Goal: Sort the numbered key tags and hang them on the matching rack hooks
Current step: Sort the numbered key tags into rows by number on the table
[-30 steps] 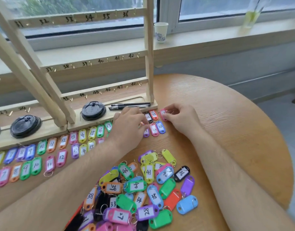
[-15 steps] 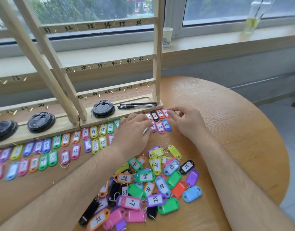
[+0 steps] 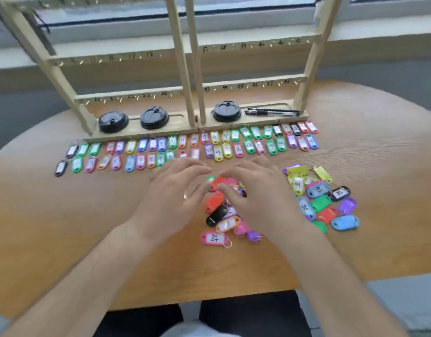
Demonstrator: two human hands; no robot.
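Wooden table (image 3: 63, 227) is holding sorted tag rows (image 3: 185, 144) before the rack (image 3: 192, 69); farther out, left hand (image 3: 170, 198) and right hand (image 3: 260, 198) are spreading relaxed fingers over loose tags (image 3: 221, 215), gripping nothing.

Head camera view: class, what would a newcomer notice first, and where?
A bright heap of loose key tags lies mid-table, with the left hand and right hand over it. Behind, two neat rows of tags line the foot of the wooden rack, whose base holds three black lids.

Office-like room — round wooden table (image 3: 63, 227) beside a long window sill (image 3: 385, 27).
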